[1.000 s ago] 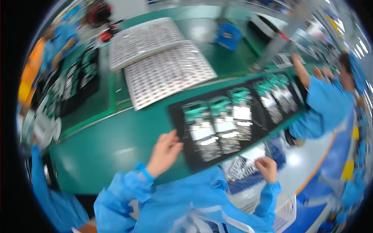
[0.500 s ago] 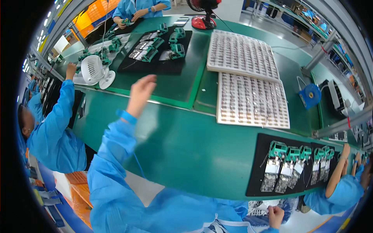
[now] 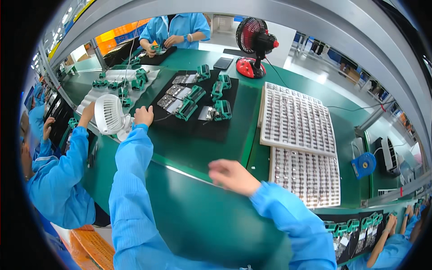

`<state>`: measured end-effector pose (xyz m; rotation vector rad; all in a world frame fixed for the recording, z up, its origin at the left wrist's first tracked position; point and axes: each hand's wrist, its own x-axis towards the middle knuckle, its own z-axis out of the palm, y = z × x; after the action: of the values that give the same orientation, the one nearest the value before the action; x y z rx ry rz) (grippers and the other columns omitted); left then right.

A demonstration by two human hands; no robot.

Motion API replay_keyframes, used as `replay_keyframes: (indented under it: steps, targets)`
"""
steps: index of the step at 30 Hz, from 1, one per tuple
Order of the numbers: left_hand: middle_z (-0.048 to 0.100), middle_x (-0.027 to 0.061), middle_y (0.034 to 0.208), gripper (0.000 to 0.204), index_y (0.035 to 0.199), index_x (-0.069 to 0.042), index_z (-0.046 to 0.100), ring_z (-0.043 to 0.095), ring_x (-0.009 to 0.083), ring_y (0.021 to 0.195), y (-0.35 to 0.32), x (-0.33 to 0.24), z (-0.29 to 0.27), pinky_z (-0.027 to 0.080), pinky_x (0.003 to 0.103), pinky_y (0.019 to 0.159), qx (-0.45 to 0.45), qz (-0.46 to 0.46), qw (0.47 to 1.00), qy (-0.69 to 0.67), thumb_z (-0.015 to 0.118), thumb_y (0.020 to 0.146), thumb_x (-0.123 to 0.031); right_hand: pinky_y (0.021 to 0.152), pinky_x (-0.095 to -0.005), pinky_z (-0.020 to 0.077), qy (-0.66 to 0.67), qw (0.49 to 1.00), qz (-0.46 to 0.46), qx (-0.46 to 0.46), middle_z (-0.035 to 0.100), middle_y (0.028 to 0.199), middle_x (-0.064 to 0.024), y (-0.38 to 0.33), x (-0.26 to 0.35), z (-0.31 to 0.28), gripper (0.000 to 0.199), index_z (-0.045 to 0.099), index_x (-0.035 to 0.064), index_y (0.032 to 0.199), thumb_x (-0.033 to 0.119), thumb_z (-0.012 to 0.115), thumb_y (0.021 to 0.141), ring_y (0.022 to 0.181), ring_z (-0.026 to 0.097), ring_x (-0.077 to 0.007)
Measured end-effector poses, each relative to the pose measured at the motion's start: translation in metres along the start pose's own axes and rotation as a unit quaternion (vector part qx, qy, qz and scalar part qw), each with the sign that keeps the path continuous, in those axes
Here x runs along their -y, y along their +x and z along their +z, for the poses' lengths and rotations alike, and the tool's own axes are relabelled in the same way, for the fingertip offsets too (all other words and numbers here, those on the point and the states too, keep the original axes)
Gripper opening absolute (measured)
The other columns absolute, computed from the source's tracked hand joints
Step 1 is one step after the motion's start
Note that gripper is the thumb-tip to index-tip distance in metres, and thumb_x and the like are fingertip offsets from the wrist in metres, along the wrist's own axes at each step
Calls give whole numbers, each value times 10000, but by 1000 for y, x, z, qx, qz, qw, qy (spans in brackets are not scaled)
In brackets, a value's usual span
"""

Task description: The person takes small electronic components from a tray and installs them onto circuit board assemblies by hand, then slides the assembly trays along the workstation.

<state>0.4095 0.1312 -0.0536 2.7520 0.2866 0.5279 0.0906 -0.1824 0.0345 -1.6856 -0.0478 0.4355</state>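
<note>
- Our right hand (image 3: 235, 176) hovers over the bench (image 3: 198, 209); blur means we cannot tell whether its fingers are apart.
- Our left hand (image 3: 143, 116) reaches farther, fingers bent; we cannot tell their grip.
- Just left of those: the white fan (image 3: 108, 114).
- Right of them: green units (image 3: 188, 107) on a mat (image 3: 180, 128); we judge a light touch best, sparing wires.

The long green tabletop (image 3: 193, 220) is looking glossy; the black rectangular mat (image 3: 211, 130) is looking matt. The round-headed white fan (image 3: 109, 112) is showing smooth plastic, the long grey beam (image 3: 333, 31) is resembling metal, and light-blue sleeves (image 3: 128, 175) are showing creased cloth.
</note>
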Motion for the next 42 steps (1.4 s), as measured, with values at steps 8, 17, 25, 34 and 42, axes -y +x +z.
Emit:
replay_keyframes:
  steps: [8, 17, 25, 34, 42]
  targets:
    - [721, 137, 992, 533, 1045, 33, 703, 665, 276, 926, 22, 21, -33, 497, 377, 851, 262, 18, 918, -297, 578, 971, -479, 937, -322, 520, 241, 968, 74, 8, 626, 1275, -136, 136, 4, 33, 571, 492, -33, 1371, 369, 624, 989, 1169, 618, -204]
    - [634, 86, 1276, 497, 1382, 69, 514, 581, 148, 1154, -110, 27, -72, 436, 269, 999, 193, -66, 763, -614, 638, 987, -206, 713, -283, 591, 261, 946, -20, -189, 627, 1062, -217, 116, -3, 45, 305, 466, -108, 1022, 165, 599, 998, 964, 729, -284]
    - [589, 102, 1299, 520, 1316, 38, 501, 529, 172, 1239, -251, 31, -154, 427, 296, 1021, 274, -14, 661, -698, 649, 818, 58, 720, -314, 571, 208, 965, 38, -153, 644, 1045, -124, -32, -31, 40, 260, 543, -31, 1126, 193, 603, 1008, 959, 720, -261]
    - [703, 78, 1057, 371, 1186, 26, 635, 659, 161, 968, -471, 85, -236, 520, 313, 877, 447, -81, 655, -604, 680, 818, -1, 679, -282, 586, 77, 980, 182, 0, 654, 945, -121, -210, -55, 11, 282, 537, -52, 1072, 210, 618, 1003, 865, 719, -209]
    - [721, 145, 1045, 270, 1174, 72, 631, 693, 197, 897, -540, 31, -227, 554, 313, 839, 619, 50, 618, -482, 585, 992, -122, 530, -274, 572, -118, 951, 243, -151, 687, 770, -122, -254, -70, -35, 257, 608, -58, 850, 174, 661, 948, 686, 735, -192]
